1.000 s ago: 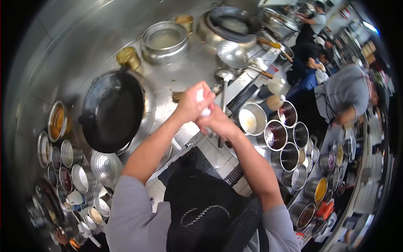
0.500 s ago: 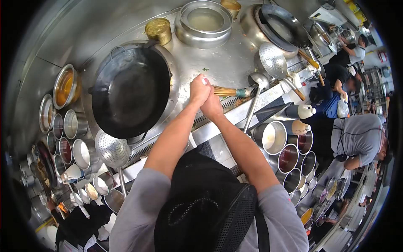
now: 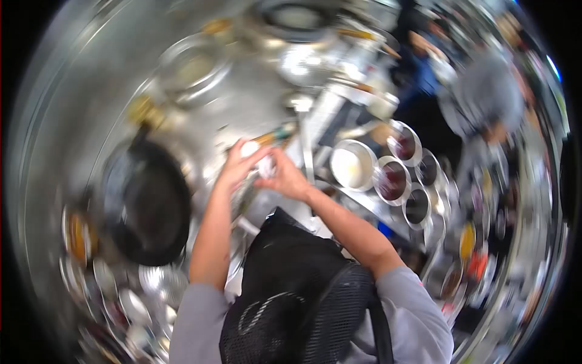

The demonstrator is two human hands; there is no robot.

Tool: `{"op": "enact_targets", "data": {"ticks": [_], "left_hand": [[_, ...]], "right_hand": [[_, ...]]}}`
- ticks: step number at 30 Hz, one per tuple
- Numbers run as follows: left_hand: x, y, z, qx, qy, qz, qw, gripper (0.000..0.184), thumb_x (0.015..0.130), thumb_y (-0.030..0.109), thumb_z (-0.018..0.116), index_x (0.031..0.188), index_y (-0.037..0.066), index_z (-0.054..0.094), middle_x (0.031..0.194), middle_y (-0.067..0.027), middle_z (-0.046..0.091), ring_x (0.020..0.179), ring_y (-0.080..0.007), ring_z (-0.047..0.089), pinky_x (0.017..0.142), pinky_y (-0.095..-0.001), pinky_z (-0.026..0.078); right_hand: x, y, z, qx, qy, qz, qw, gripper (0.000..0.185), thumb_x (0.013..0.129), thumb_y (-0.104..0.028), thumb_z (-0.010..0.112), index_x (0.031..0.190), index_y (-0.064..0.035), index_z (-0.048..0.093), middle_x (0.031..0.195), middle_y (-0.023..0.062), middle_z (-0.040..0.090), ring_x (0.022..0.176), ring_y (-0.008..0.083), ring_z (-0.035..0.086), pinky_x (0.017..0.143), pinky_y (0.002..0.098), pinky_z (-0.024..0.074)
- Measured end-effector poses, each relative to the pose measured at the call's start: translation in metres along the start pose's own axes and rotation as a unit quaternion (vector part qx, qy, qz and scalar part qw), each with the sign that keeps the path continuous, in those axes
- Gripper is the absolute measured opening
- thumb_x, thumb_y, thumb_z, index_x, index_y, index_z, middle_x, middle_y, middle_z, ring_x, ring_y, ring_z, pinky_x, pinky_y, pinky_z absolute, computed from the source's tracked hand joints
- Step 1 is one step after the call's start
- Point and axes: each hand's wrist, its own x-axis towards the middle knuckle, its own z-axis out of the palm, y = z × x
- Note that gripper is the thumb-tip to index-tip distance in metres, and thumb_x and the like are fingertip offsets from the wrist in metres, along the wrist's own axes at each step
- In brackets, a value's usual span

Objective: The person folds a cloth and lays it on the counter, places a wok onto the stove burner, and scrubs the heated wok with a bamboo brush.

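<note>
- Left hand (image 3: 235, 167) and right hand (image 3: 284, 177), fingers curled, hold a blurred white item (image 3: 265, 167) between them.
- A brush (image 3: 274, 137) lies just beyond on the surface (image 3: 245, 91).
- Black wok (image 3: 145, 206) at left.

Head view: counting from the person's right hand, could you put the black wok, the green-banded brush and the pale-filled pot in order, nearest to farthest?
From the right hand:
1. Green-banded brush, just beyond it.
2. Pale-filled pot, to its right.
3. Black wok, well off to the left.
</note>
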Motion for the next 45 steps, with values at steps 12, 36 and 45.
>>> {"op": "enact_targets", "data": {"ticks": [12, 36, 45], "left_hand": [[-0.125, -0.052, 0.374, -0.084, -0.658, -0.108, 0.74, 0.038, 0.096, -0.008, 0.067, 0.127, 0.007, 0.053, 0.139, -0.014, 0.058, 0.127, -0.0245, 0.06, 0.111, -0.0399, 0.048], [-0.613, -0.242, 0.592, 0.219, -0.935, 0.127, 0.248, 0.078, 0.087, 0.022, 0.085, 0.153, 0.007, 0.045, 0.157, -0.017, 0.049, 0.148, -0.0306, 0.046, 0.122, -0.0467, 0.037], [-0.686, -0.224, 0.626, 0.042, -0.94, 0.235, 0.244, 0.015, 0.097, 0.009, 0.071, 0.111, 0.003, 0.071, 0.093, -0.01, 0.063, 0.082, -0.0249, 0.061, 0.077, -0.0348, 0.049]], "right_hand": [[-0.436, -0.044, -0.148, 0.368, 0.468, 0.185, 0.782, 0.037, 0.101, -0.025, 0.077, 0.127, -0.0052, 0.059, 0.105, 0.004, 0.069, 0.091, 0.0119, 0.071, 0.073, 0.0313, 0.0619], [-0.913, -0.154, 0.006, 0.094, 0.833, 0.29, 0.461, 0.015, 0.1, -0.016, 0.076, 0.104, -0.0014, 0.073, 0.091, 0.0011, 0.069, 0.081, 0.0062, 0.064, 0.072, 0.026, 0.0531], [-0.941, -0.217, 0.026, -0.185, 0.693, 0.487, 0.498, 0.018, 0.091, -0.008, 0.078, 0.106, -0.0003, 0.072, 0.096, 0.0113, 0.069, 0.088, 0.0256, 0.07, 0.083, 0.0357, 0.0556]]}}
